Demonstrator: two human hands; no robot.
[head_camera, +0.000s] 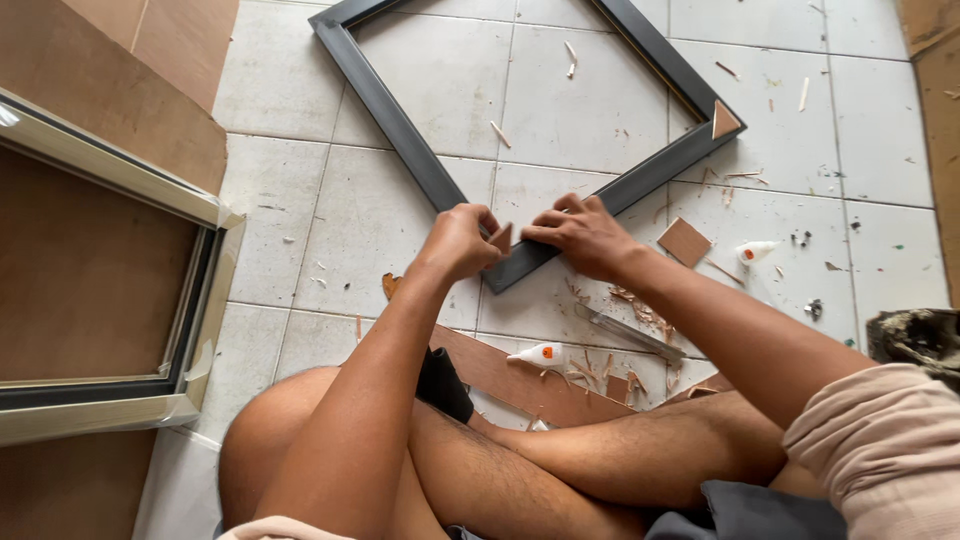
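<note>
A dark grey picture frame (400, 125) lies flat on the white tiled floor, turned like a diamond, its near corner between my hands. My left hand (460, 240) pinches a small brown wooden triangle (501, 237) against that near corner. My right hand (580, 232) presses flat on the frame's rail just right of the corner, fingers pointing left. Another wooden triangle (724, 120) sits in the frame's right corner. My bare legs are crossed below.
Two small white glue bottles with orange caps (540, 354) (755, 250), a metal blade tool (625, 332), a square wood piece (685, 242), a brown wooden strip (520, 385) and wood shavings lie near my legs. A silver-edged frame with brown backing (200, 300) lies at left.
</note>
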